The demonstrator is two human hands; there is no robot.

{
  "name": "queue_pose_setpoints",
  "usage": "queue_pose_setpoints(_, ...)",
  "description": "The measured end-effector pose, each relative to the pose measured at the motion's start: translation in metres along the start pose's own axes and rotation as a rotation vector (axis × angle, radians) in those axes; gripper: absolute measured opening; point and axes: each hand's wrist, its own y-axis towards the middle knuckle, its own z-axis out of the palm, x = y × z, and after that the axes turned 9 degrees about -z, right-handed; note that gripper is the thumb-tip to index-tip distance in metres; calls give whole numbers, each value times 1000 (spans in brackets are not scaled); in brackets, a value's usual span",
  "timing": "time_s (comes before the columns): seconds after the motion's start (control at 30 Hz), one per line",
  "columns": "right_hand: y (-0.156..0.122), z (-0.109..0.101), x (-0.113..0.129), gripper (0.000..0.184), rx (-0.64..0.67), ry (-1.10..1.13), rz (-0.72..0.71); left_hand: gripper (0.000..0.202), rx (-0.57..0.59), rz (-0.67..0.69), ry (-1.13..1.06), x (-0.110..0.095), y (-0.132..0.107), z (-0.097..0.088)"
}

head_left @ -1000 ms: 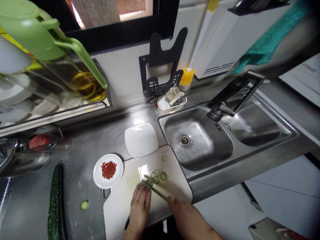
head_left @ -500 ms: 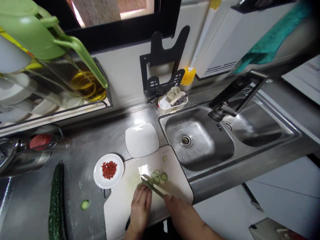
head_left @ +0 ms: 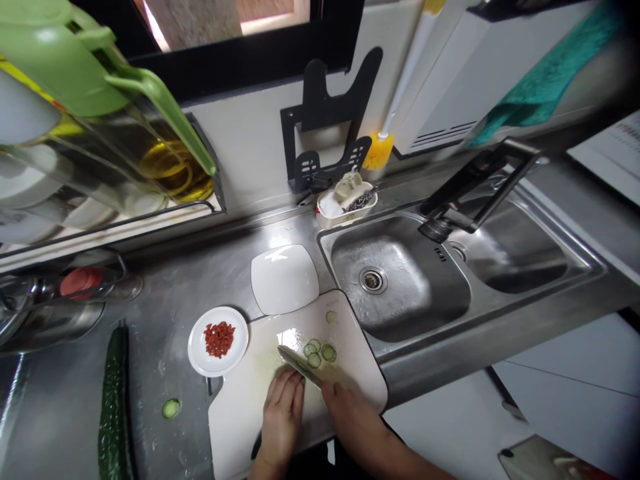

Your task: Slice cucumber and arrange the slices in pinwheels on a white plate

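Observation:
A white cutting board [head_left: 240, 413] lies on the steel counter beside the sink. My left hand [head_left: 280, 420] rests on the board with its fingers pressed together and curled over something I cannot make out. My right hand [head_left: 350, 417] grips the handle of a knife [head_left: 300, 363], whose blade angles up to the left just past my left fingertips. A few green cucumber slices [head_left: 317, 352] lie on the board right beyond the blade, and one more slice [head_left: 330, 317] sits near the board's far edge.
A round white plate of red berries [head_left: 219, 340] sits left of the board, a square white plate [head_left: 284, 279] behind it. A whole cucumber [head_left: 113, 407] and a loose slice [head_left: 171, 408] lie on the counter at left. The double sink [head_left: 400, 280] and faucet [head_left: 470, 190] are at right.
My right hand and the knife have slid left along the board, closer to my left hand. My left hand has stayed put.

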Motion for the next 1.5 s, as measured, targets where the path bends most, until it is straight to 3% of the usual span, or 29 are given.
queue_pose_setpoints(0.27,-1,-9,-4,41,103,-10,51,25,21,-18,-18,0,-1,0)
queue_pose_setpoints(0.5,-22,-28,-6,49,179,46,98,23,21,-49,-26,-1,-2,-1)
queue_pose_setpoints(0.77,-41,-34,-3,53,133,63,97,22,-1,-49,-8,-2,-2,-1)
queue_pose_setpoints(1.5,-42,-42,0,45,125,-31,58,21,9,-33,1,-1,-2,-1)
